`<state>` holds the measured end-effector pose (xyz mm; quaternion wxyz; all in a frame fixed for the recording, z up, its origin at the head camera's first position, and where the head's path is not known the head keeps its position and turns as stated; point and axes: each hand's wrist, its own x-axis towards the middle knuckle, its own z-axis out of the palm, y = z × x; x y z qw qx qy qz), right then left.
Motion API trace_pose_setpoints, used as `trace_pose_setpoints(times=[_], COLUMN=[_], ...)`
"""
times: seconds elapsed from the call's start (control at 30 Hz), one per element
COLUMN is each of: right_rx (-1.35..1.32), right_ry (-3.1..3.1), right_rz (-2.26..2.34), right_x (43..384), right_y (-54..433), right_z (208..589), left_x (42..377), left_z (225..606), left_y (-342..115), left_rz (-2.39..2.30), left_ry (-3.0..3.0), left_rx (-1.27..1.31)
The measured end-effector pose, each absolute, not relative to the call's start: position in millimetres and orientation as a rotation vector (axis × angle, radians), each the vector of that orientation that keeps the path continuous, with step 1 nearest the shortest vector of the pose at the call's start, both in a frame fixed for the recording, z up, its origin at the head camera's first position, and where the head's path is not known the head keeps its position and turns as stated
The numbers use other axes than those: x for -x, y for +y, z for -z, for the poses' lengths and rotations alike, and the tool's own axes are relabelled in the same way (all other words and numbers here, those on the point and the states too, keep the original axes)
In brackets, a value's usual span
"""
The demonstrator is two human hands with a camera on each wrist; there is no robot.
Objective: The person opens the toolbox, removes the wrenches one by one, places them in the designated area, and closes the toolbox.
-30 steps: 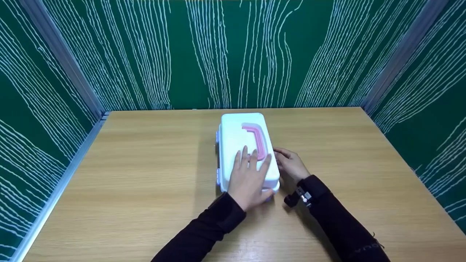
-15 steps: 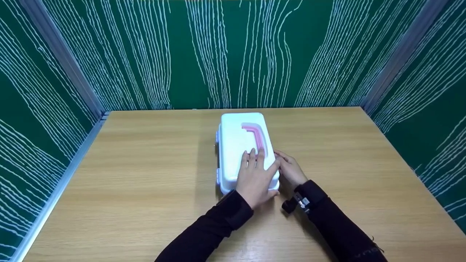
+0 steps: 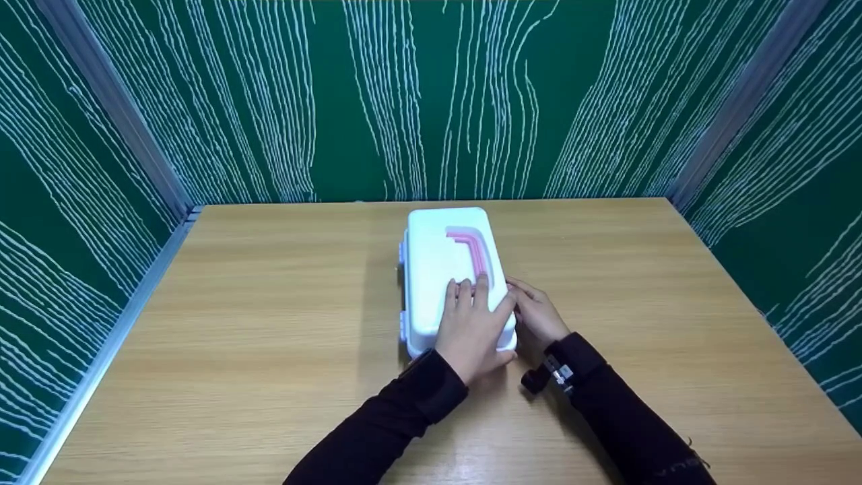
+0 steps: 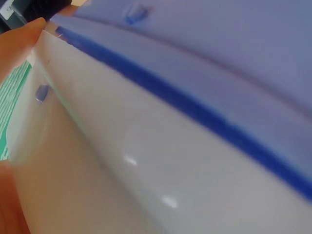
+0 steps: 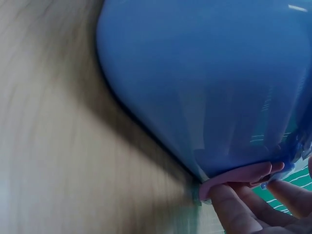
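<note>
Green walls (image 3: 330, 101) with wavy white lines stand on the left, at the back and on the right, with grey posts (image 3: 118, 101) at the two rear corners. Below them spreads a wood-grain table (image 3: 269, 303). On it, right of the middle and near its back edge, lies the box (image 3: 431, 269), lengthwise to the person, its white lid uppermost; the right wrist view shows a blue side (image 5: 195, 87) rising from the table.

Two dark sleeves (image 3: 384, 431) reach in from the bottom. The left hand (image 3: 471, 337) lies palm down over the near part of the lid, fingers extended and a little spread, touching the top without gripping it; its thumb sits at the near right corner. The right hand (image 3: 539, 313) is against the box's right side, fingers bent gently inward.

In the lid's recess sits a pink handle (image 3: 471, 249), its near end partly under the left fingertips. A small black device (image 3: 545, 377) is strapped at the right wrist. The right fingers touch a pink latch (image 5: 243, 175); whether they pinch it or only press, I cannot tell. Two lilac tabs (image 3: 403, 327) stick out along the box's left edge.
</note>
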<state>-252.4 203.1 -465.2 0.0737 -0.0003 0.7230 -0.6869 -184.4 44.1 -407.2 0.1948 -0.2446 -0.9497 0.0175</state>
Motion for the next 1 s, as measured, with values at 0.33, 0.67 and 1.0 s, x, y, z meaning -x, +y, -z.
trace_pose_setpoints(times=[0.33, 0.67, 1.0], right_rx=[0.022, 0.045, 0.14], right_ry=[2.186, 2.201, 2.263], right_rz=[2.049, 2.078, 1.982], right_x=[254, 254, 254], right_y=[202, 201, 203], right_z=[466, 466, 463], left_x=[183, 180, 175], left_z=[396, 381, 375], left_y=[38, 26, 8], left_rz=[0.01, 0.124, 0.128], left_ry=[-2.697, -2.675, -2.428], left_rx=[0.703, 0.677, 0.625])
